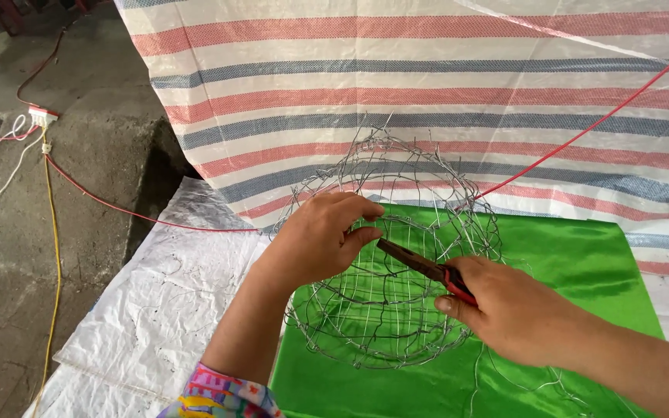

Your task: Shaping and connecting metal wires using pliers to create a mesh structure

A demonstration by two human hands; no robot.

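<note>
My left hand (320,236) grips the wire frame (392,248); my right hand (505,310) clasps red-handled pliers (426,269), tips inside it.

Even, soft daylight; sharp throughout.

Bright and diffuse across the striped tarp (427,85) at the far side, with no hard shadows anywhere. Glossy sheen and pale highlights on the green satin cloth (582,263) near right, short of blown-out glare. Faint soft shadow under the wire frame (389,310) and beneath both hands. Dimmer over the concrete floor (79,155) at far left. Slight wide-angle stretch toward the edges; thin wires crisp, no motion blur.
</note>
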